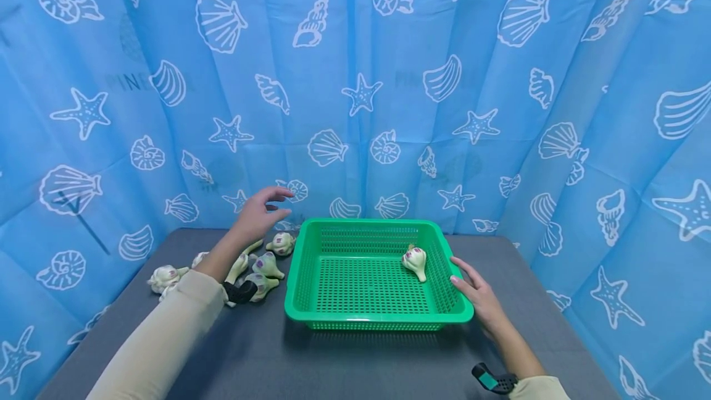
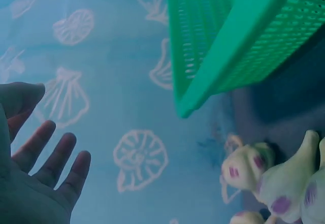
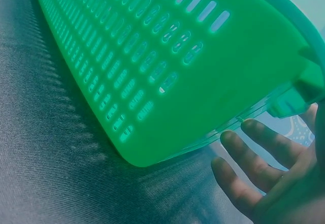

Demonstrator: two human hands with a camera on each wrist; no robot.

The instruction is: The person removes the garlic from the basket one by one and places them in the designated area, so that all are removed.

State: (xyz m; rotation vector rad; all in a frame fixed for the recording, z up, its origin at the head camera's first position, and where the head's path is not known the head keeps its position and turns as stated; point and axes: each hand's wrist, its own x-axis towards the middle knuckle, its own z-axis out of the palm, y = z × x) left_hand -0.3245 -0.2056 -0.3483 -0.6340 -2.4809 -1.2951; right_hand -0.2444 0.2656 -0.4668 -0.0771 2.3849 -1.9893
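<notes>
In the head view, a green plastic basket (image 1: 366,318) stands on the grey table with one garlic bulb (image 1: 414,262) lying inside near its right wall. My right hand (image 1: 482,301) grips the basket's right rim, thumb over the edge; in the right wrist view its other fingers (image 3: 254,163) reach along the outer wall beneath the rim. My left hand (image 1: 262,213) is in the air left of the basket's back corner, fingers apart and holding nothing. Below it and nearer me, several garlic bulbs (image 1: 266,265) lie on the table, partly hidden by the left forearm.
The grey table (image 1: 366,366) runs up to a blue curtain (image 1: 344,110) printed with white shells and starfish, which hangs at the back and both sides. One garlic bulb (image 1: 281,244) lies close to the basket's left rim.
</notes>
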